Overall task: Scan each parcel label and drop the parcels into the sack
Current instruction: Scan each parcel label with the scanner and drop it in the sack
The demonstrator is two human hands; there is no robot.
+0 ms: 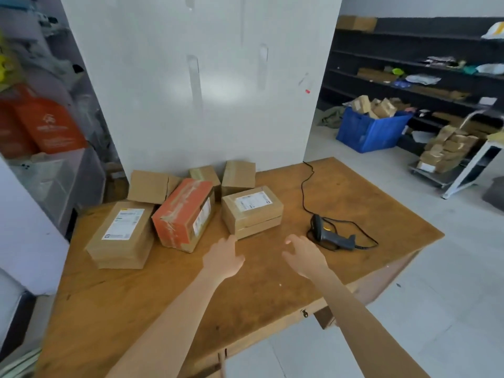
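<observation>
The opening of a scan is judged to be the step in hand: nothing is held, and both hands are stretched out over the wooden table (245, 309). The left hand (223, 257) is seen empty, its fingers straight and loosely spread, with the fingertips just beside the near lower corner of the small labelled parcel (252, 214); whether that corner is touched cannot be told. The right hand (302, 255) is likewise empty, fingers relaxed and apart, and is placed near the scanner (331, 234), which lies on its side on the table with its cable (304, 186) trailing toward the far edge. The small labelled parcel rests flat with its white label turned upward, between the scanner and the orange parcel (185, 214). Further left a large brown parcel (122, 236) is laid, label also upward, and three plain boxes (238, 177) are set behind, by the white panel. All six parcels are on the table, so no drop can be judged done, and the sack is not shown in this view. For the next move, the scanner would need to be gripped by its handle with the right hand and aimed at the upward label, while the small parcel is steadied or lifted by the left; since the label already faces up, no turning should be called for
</observation>
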